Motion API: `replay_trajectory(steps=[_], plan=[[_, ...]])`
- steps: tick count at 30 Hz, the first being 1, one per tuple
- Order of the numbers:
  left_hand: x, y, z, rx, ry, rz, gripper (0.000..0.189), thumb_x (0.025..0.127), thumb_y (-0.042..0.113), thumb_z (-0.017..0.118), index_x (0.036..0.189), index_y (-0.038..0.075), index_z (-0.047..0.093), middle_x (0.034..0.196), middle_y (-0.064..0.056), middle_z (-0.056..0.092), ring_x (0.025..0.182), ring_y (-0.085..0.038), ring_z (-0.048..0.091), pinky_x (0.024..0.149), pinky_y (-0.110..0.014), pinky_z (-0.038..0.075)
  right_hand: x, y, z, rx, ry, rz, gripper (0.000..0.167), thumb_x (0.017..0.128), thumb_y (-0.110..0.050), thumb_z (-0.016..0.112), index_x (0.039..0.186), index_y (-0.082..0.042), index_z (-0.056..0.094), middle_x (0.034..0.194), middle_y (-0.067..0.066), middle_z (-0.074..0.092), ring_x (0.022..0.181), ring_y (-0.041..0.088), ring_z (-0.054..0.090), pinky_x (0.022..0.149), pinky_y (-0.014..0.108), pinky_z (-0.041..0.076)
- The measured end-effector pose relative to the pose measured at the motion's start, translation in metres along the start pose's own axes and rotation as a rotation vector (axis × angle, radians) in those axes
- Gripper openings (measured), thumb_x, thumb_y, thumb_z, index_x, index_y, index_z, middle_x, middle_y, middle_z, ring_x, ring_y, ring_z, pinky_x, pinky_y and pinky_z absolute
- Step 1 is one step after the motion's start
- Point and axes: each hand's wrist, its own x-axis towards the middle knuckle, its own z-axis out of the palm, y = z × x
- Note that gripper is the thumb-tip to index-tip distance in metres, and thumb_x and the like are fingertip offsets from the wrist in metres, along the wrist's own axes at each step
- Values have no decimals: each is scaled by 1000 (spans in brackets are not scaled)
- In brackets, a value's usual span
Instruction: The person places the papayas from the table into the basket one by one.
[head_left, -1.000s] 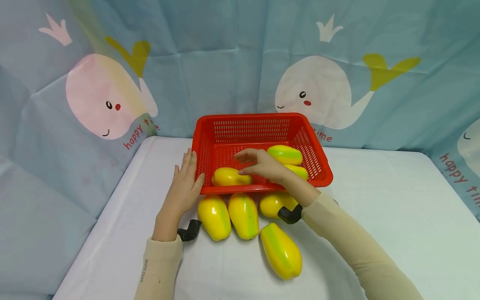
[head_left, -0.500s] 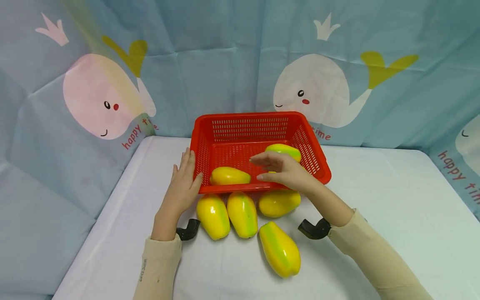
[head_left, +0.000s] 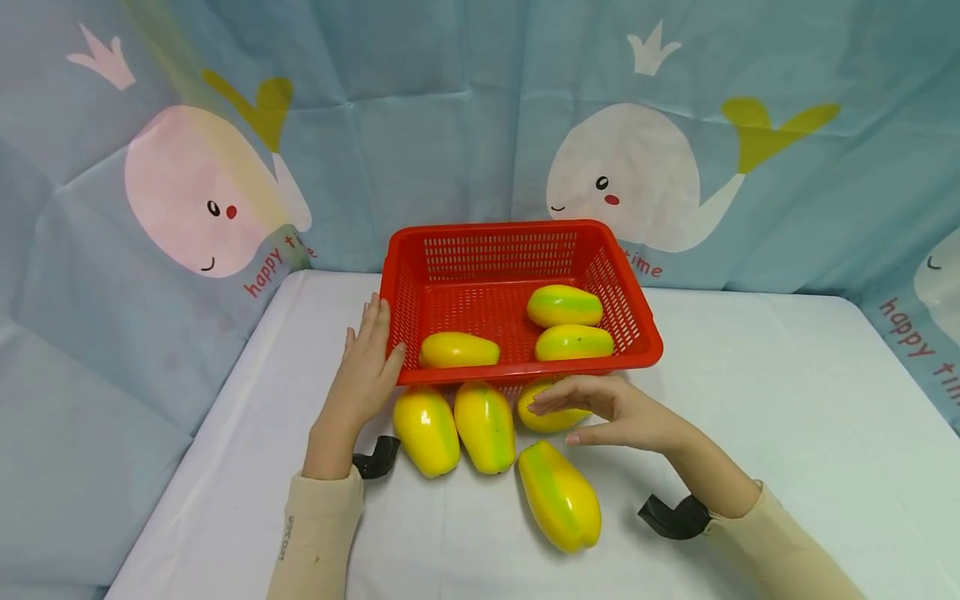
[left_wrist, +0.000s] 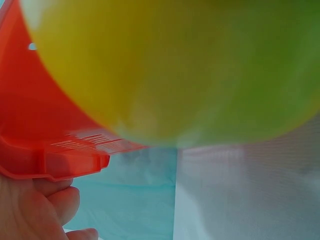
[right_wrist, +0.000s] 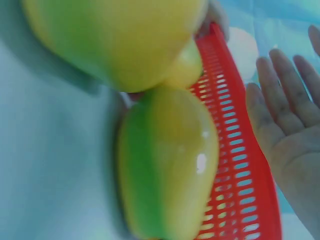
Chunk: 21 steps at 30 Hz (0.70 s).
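The left hand [head_left: 365, 367] is touching the basket [head_left: 525, 369] straight-fingered, perhaps steadying it; the right hand [head_left: 628, 415], spread, is hovering by a fruit [head_left: 551, 423].

Soft, bright light covers my desk [head_left: 757, 400]; the fruit nearest its front edge [head_left: 559, 497] glints, and close fruit [left_wrist: 175, 75] blurs in both my wrist views.

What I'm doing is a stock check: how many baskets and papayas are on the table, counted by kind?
Red perforated basket: 1
Papayas: 7 (3 inside the basket, 4 outside it)
Total: 8
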Motion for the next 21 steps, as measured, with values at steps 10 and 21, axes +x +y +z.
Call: replay_trajectory(steps=[10, 21], plan=[[0, -1, 0, -9, 8, 11, 64, 98, 21, 41, 150, -1, 11, 157, -14, 3, 144, -29, 2, 111, -57, 4, -25, 16, 14, -12, -117, -16, 45, 85, 8, 61, 128, -2, 53, 126, 12, 59, 121, 19, 51, 105, 31, 35], [0, 0, 0, -20, 5, 4, 64, 98, 23, 40, 150, 0, 10, 158, -11, 1, 144, -29, 2, 112, -56, 2, -29, 24, 23, -25, -137, 53, 46, 86, -1, 65, 130, -8, 53, 128, 7, 58, 123, 19, 49, 108, 30, 30]])
